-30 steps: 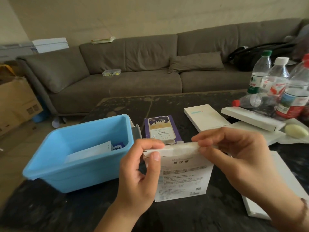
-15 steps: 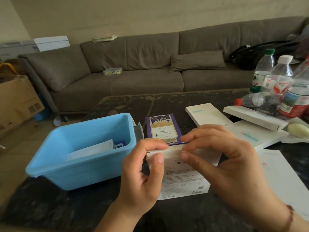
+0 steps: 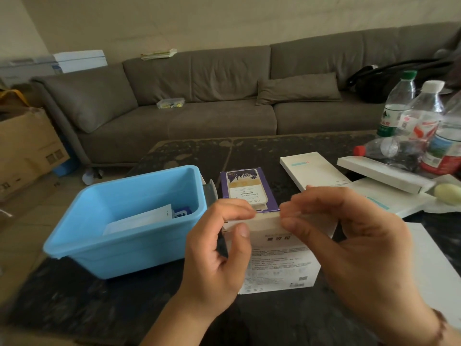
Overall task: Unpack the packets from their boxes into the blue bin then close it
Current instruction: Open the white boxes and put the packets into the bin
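A white printed box (image 3: 279,265) stands upright on the dark table (image 3: 74,303) in front of me. My left hand (image 3: 219,253) pinches its top left edge between thumb and fingers. My right hand (image 3: 349,245) grips the top right edge, fingertips on the closed flap. To the left sits the open blue bin (image 3: 119,245), holding a white packet (image 3: 139,218) and a blue packet (image 3: 182,212). A purple box (image 3: 247,191) lies flat just behind the white box.
Flat white boxes (image 3: 311,171) lie at the right, one (image 3: 381,176) propped on others. Several plastic bottles (image 3: 424,121) crowd the far right corner. A pale oval object (image 3: 446,193) lies on paper. A grey sofa (image 3: 224,108) runs behind; cardboard boxes (image 3: 27,146) stand left.
My right hand slid left along the box's top edge, closer to my left hand. The box stays upright on the table, and the view shifted slightly.
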A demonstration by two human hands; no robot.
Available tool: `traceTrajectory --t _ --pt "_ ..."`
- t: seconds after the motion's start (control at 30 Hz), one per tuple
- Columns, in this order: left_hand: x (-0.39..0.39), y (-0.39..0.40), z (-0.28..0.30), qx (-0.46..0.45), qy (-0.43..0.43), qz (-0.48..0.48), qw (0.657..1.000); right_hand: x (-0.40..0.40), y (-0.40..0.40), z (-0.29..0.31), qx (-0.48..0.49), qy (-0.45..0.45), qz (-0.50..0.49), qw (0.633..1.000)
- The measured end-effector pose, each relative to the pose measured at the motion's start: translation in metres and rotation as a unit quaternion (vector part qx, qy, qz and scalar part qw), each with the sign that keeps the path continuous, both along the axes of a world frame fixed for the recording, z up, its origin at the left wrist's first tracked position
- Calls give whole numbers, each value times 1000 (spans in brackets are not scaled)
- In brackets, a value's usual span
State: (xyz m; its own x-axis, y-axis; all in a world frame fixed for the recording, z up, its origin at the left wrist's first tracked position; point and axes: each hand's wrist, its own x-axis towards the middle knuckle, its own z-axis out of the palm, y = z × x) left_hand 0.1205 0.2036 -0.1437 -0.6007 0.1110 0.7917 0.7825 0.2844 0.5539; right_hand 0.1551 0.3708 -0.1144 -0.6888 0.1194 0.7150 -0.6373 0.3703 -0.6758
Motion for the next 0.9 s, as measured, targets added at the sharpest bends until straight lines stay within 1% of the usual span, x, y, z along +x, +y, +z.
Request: traceTrajectory --t 0.13,0.23,0.37,0.5,0.7,0.83,0.9 --pt "6 8 0 66 -51 5 997 1 -1 6 -18 -18 -8 1000" --pt "10 14 -1 86 -61 9 994 4 -4 13 -38 -24 -1 999" --pt "11 16 0 94 -73 -8 993 1 -5 17 -49 -37 11 998" --pt "6 15 3 70 -60 -19 996 -5 -5 18 -47 -45 30 997" --pt "1 11 3 82 -113 -55 989 -11 5 23 -2 -58 50 997" --pt "0 9 3 76 -121 -74 987 -15 10 26 6 -100 62 993" --pt "-1 8 3 70 -121 -71 988 -17 12 25 -8 -122 74 990"
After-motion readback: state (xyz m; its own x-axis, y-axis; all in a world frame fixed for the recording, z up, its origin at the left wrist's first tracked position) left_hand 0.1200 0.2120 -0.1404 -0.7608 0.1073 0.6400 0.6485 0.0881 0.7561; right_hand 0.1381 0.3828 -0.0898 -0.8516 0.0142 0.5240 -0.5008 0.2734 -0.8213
